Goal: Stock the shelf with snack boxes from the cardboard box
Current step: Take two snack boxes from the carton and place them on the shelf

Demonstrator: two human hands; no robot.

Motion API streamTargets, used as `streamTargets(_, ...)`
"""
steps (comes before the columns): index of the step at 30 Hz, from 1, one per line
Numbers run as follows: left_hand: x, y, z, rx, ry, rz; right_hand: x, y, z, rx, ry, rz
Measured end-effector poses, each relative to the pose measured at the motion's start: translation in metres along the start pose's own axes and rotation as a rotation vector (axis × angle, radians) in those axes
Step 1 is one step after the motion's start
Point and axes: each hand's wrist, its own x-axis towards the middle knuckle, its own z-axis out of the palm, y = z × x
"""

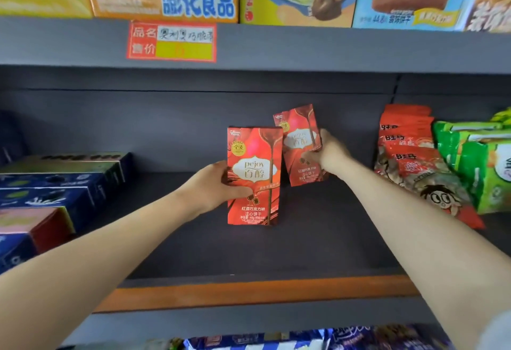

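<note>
Holding one red snack box (253, 175) upright on the shelf (249, 250), my left hand (218, 186) grips its left edge, thumb across the front. My right hand (327, 153) pinches a second box (300, 145), tilted just behind and right of the first. Both look light, stiff cardboard with glossy faces, so I judge gripping the narrow edges safest.

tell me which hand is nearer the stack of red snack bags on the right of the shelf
Right. The right hand, holding a red box, sits just left of the red snack bags; the left hand is farther left.
</note>
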Motion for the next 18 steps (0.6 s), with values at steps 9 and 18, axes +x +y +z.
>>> streamTargets(9, 0.011, 0.003, 0.005, -0.029, -0.052, -0.018, 0.003, 0.006, 0.019, -0.010, 0.031, 0.016)
streamTargets(18, 0.039, 0.009, 0.035, 0.013, -0.049, 0.070, -0.083, -0.020, -0.030, 0.497, -0.155, -0.081)
